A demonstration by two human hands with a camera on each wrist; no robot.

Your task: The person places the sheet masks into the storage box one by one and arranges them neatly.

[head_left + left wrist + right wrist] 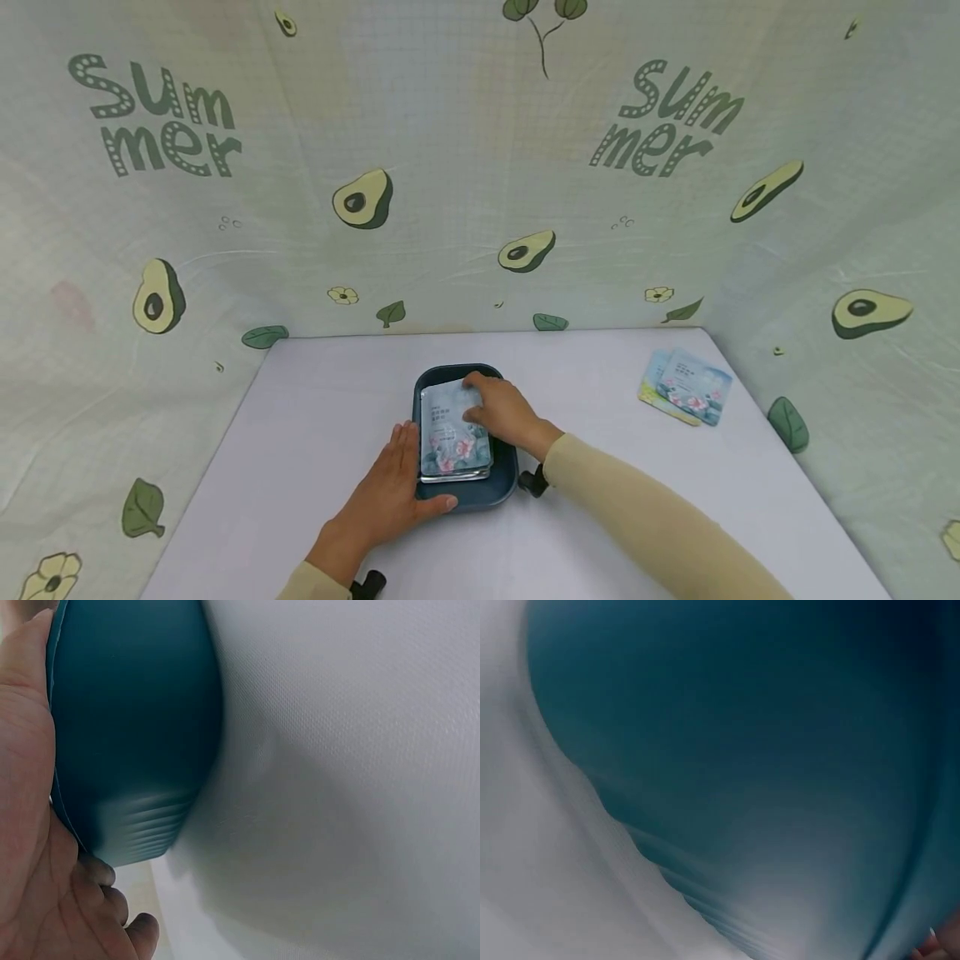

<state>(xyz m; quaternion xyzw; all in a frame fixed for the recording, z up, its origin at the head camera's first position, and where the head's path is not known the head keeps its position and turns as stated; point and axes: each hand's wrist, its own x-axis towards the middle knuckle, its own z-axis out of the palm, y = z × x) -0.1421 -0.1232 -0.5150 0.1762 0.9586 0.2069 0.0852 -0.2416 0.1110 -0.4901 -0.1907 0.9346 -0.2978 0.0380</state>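
A dark blue tray [480,497] stands on the table with a stack of flat, silver-edged packets in it. The top packet [450,429] is pale blue with pink flowers. Along the tray's left rim lies my left hand [386,492], fingers straight, thumb over the near edge; the left wrist view has its palm against the tray wall [135,697]. My right hand [506,412] reaches over the right rim and pinches the top packet by its right edge, thumb and index finger spread. In the right wrist view the tray wall [727,750] hides most of that hand.
Two similar packets, one flowery blue [693,387] overlapping one with a yellow edge [667,408], lie at the far right of the white table [600,517]. A printed cloth [450,125] rises behind and at both sides.
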